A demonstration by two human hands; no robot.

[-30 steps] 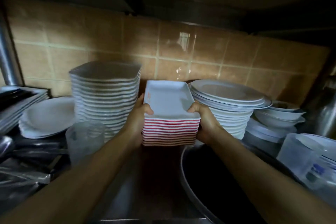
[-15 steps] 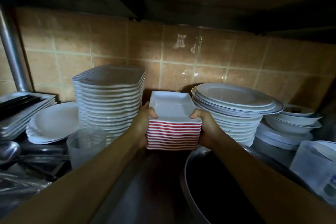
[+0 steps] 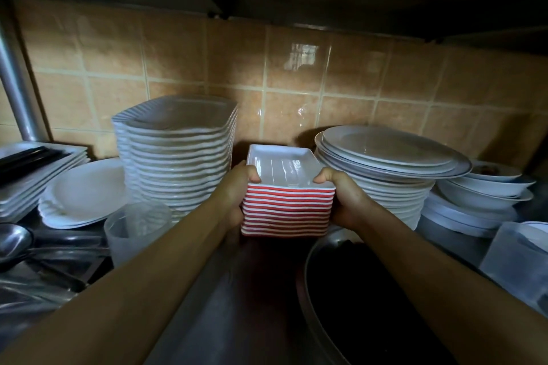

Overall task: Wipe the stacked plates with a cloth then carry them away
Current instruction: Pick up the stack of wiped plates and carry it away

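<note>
The red-and-white stacked plates [image 3: 286, 206] sit far on the table, between two taller white stacks. The left hand [image 3: 237, 197] and right hand [image 3: 341, 201] grip opposite short sides, thumbs hooked over the top rim; its long axis runs away from the person.

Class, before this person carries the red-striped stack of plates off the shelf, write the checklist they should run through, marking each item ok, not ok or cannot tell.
1. Left hand grips the red-striped plate stack: ok.
2. Right hand grips its other side: ok.
3. Stack edges aligned, not leaning: ok.
4. Clear of the tall white plate stack and round plate stack: cannot tell, both stand close.
5. Large dark pan below the way out: not ok.
6. Plates wiped, cloth at hand: cannot tell.
</note>
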